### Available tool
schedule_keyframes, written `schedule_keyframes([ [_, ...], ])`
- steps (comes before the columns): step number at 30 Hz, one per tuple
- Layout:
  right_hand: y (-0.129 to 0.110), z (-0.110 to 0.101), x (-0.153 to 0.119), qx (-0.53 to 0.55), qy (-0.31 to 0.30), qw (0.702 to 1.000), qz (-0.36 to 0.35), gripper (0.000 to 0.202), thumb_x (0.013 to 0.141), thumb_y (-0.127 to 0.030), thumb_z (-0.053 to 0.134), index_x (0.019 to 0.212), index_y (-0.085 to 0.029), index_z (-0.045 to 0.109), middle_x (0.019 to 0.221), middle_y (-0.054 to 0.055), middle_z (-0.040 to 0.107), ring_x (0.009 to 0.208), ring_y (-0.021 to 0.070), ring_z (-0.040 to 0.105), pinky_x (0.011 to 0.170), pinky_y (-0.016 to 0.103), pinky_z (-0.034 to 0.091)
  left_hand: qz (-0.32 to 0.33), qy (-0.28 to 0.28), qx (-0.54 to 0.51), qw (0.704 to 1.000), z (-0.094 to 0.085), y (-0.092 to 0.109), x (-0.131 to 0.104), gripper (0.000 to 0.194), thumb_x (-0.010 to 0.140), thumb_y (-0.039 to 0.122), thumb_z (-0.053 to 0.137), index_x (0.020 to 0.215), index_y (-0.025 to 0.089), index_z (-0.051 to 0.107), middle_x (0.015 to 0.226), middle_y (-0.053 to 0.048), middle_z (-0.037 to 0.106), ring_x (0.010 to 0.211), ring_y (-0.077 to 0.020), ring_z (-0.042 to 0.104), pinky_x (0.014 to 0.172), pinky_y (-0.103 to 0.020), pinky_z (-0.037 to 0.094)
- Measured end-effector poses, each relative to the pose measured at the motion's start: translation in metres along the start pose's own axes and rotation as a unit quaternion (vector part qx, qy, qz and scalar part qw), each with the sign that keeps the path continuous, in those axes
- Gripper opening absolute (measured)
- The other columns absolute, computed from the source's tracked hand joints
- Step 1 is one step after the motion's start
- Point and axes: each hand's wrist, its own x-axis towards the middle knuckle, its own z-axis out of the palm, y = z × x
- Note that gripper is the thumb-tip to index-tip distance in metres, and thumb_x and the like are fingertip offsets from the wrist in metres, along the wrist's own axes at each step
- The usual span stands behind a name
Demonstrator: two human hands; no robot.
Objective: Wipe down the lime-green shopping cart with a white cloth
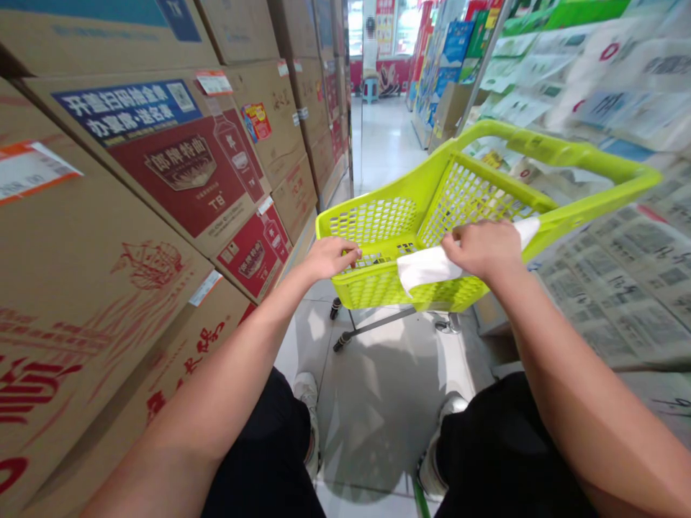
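A lime-green shopping cart (372,284) stands sideways in front of me, its handle off to the right. My left hand (333,257) is closed over the near left corner of the basket rim, fingers curled inside. My right hand (483,248) is closed on a white cloth (429,267), pressing it against the near side rim. One end of the cloth hangs to the left of that hand, and another bit sticks out at its right. Through the lattice walls the basket floor partly shows.
Stacked cardboard cartons (162,155) wall the left side. Packs of wrapped paper goods (604,79) fill the right, some blurred. The tiled aisle (394,144) runs ahead to a person (370,54) by a blue stool (370,89). Cart wheels (341,341) rest near my shoes.
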Motion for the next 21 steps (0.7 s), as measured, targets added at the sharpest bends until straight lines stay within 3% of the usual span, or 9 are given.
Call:
schedule_keyframes([
  [2,-0.017,0.003,-0.008,0.028,0.017,0.998,-0.045,0.058,0.104,-0.048,0.034,0.091,-0.014,0.080,0.092,0.020,0.079,0.090,0.0329,0.072,0.084,0.044,0.038,-0.020,0.006,-0.026,0.999,0.002,0.006,0.002,0.045,0.099,0.049,0.040,0.093,0.029,0.080,0.100,0.002,0.083,0.099,-0.0240,0.073,0.074,-0.033,0.044],
  [6,-0.094,0.000,-0.030,0.138,0.047,0.967,-0.209,0.052,0.109,-0.045,0.032,0.109,-0.017,0.075,0.105,0.015,0.079,0.101,0.0300,0.070,0.088,0.041,0.036,-0.027,0.010,-0.006,1.000,0.006,0.011,0.007,0.046,0.100,0.050,0.039,0.097,0.030,0.080,0.103,0.001,0.083,0.102,-0.0251,0.073,0.074,-0.034,0.044],
  [8,-0.108,-0.003,-0.030,0.154,0.040,0.957,-0.243,0.050,0.110,-0.042,0.031,0.112,-0.018,0.074,0.108,0.014,0.079,0.102,0.0292,0.070,0.087,0.040,0.037,-0.020,0.005,0.028,0.999,0.006,0.008,0.009,0.046,0.100,0.052,0.040,0.098,0.029,0.080,0.103,-0.001,0.083,0.099,-0.0262,0.073,0.072,-0.033,0.043],
  [10,-0.090,-0.005,-0.021,0.131,-0.002,0.969,-0.209,0.054,0.110,-0.044,0.030,0.106,-0.019,0.077,0.102,0.014,0.080,0.096,0.0292,0.071,0.082,0.039,0.037,-0.011,-0.005,0.057,0.998,0.004,0.002,0.011,0.046,0.099,0.054,0.042,0.098,0.028,0.080,0.100,-0.003,0.082,0.095,-0.0263,0.072,0.068,-0.033,0.041],
  [12,-0.051,-0.004,-0.007,0.077,-0.043,0.989,-0.119,0.059,0.109,-0.048,0.030,0.096,-0.018,0.079,0.093,0.016,0.080,0.088,0.0302,0.072,0.076,0.039,0.036,-0.006,-0.012,0.079,0.997,0.003,-0.004,0.012,0.046,0.098,0.054,0.043,0.096,0.027,0.079,0.097,-0.004,0.081,0.091,-0.0258,0.072,0.066,-0.032,0.039],
  [14,-0.010,0.000,0.005,0.023,-0.041,0.998,-0.040,0.060,0.107,-0.047,0.032,0.093,-0.015,0.081,0.090,0.019,0.079,0.086,0.0314,0.071,0.076,0.040,0.036,-0.011,-0.013,0.095,0.995,0.004,-0.007,0.012,0.046,0.098,0.053,0.043,0.095,0.027,0.080,0.095,-0.004,0.081,0.089,-0.0258,0.071,0.065,-0.032,0.039],
  [16,0.008,0.005,0.008,0.006,-0.016,1.000,-0.026,0.058,0.106,-0.044,0.033,0.094,-0.013,0.080,0.094,0.020,0.079,0.088,0.0319,0.070,0.079,0.041,0.036,-0.024,-0.007,0.096,0.995,0.006,-0.005,0.013,0.044,0.097,0.053,0.044,0.097,0.029,0.081,0.097,-0.003,0.081,0.089,-0.0259,0.071,0.065,-0.032,0.040],
  [18,-0.005,0.008,-0.001,0.035,0.009,0.996,-0.077,0.057,0.108,-0.043,0.030,0.101,-0.014,0.079,0.101,0.019,0.078,0.094,0.0319,0.069,0.084,0.043,0.036,-0.031,-0.001,0.087,0.996,0.009,0.000,0.014,0.042,0.096,0.053,0.046,0.099,0.031,0.081,0.098,-0.002,0.082,0.090,-0.0257,0.071,0.065,-0.032,0.040],
  [21,-0.060,0.009,-0.024,0.119,0.053,0.970,-0.207,0.056,0.109,-0.051,0.033,0.121,-0.014,0.072,0.115,0.018,0.075,0.106,0.0331,0.064,0.092,0.044,0.035,-0.041,0.005,0.075,0.996,0.010,0.008,0.014,0.040,0.096,0.052,0.047,0.099,0.031,0.081,0.098,-0.001,0.082,0.091,-0.0253,0.072,0.065,-0.032,0.039],
])
